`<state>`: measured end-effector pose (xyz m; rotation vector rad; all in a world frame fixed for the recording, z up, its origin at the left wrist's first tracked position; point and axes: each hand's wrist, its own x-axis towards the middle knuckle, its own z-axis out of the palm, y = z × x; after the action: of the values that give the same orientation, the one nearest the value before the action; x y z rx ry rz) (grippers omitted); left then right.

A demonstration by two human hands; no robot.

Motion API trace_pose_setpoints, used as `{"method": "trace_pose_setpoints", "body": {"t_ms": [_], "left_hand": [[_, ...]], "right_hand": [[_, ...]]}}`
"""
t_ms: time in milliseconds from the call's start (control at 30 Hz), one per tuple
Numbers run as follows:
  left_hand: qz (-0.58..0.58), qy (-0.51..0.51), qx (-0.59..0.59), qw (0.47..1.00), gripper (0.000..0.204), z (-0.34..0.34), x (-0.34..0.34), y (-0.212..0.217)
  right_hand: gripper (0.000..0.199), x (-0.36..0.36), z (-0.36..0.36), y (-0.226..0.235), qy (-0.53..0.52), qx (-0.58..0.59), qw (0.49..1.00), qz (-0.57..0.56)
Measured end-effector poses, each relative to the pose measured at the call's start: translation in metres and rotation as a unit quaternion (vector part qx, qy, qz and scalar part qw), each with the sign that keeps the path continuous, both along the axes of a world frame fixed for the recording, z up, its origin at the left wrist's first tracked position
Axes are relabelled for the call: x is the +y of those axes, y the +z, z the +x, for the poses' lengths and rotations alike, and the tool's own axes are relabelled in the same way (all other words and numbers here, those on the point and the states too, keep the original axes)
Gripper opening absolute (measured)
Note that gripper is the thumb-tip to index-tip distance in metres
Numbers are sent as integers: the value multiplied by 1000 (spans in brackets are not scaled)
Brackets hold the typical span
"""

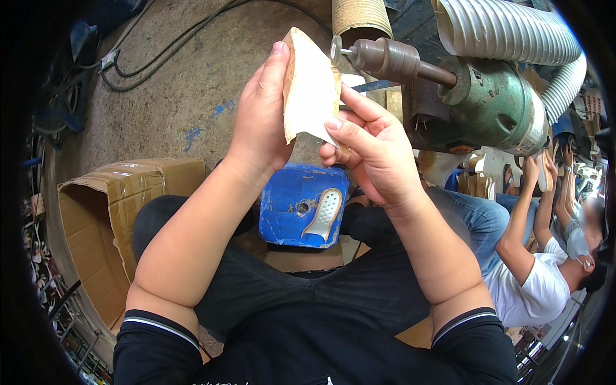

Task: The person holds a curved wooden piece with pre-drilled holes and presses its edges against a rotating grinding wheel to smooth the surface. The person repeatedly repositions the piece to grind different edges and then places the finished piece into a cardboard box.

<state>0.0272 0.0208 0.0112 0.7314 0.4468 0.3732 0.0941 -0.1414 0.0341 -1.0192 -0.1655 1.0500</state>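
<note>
Workpiece (312, 90) at 12 o'clock, close by small disc (335, 50)

The workpiece has a broad, pale face turned up, a brown, rough-looking edge along its left side and a notched lower end. It stands tilted in mid-air, well above the floor (205, 70). The left hand (263, 96), at 11 o'clock, is clamped on its left side, thumb along the brown edge and the other fingers mostly hidden. The right hand (369, 141), between 1 and 2 o'clock, is closed on its lower right corner, thumb on the pale face and fingers behind.

The disc lies toward 12 o'clock, right at the workpiece's upper right edge; whether the two touch cannot be told. It sits on a thin shaft in a brown chuck (385, 61) at 1 o'clock, joined by a bar to a green motor (491, 106) at 2 o'clock. A ribbed pale hose (507, 29) curves above the motor, and the mouth of a tan duct (362, 19) opens just past the disc.

At the dial's centre, below the hands, is a scuffed blue stool (276, 212) bearing a white insole-shaped piece (326, 212) with dark dots and a brown rim. An open cardboard box (135, 186) lies at 9 o'clock. Near 4 o'clock a co-worker in a white shirt (526, 289) has both arms raised.
</note>
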Motion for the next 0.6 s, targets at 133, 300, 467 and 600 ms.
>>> {"method": "trace_pose_setpoints", "body": {"t_ms": [133,300,467,600], "left_hand": [[6,8,6,1000,50,1,1,5],[35,6,3,999,56,4,5,4],[44,5,-3,999,57,9,8,0],[36,6,-7,999,56,13,13,0]], "right_hand": [[62,3,2,-1,0,-13,1000,21],[64,6,3,-2,-8,-18,999,32],[60,9,5,-4,-18,-11,999,29],[58,12,7,-6,-28,-16,999,27]]}}
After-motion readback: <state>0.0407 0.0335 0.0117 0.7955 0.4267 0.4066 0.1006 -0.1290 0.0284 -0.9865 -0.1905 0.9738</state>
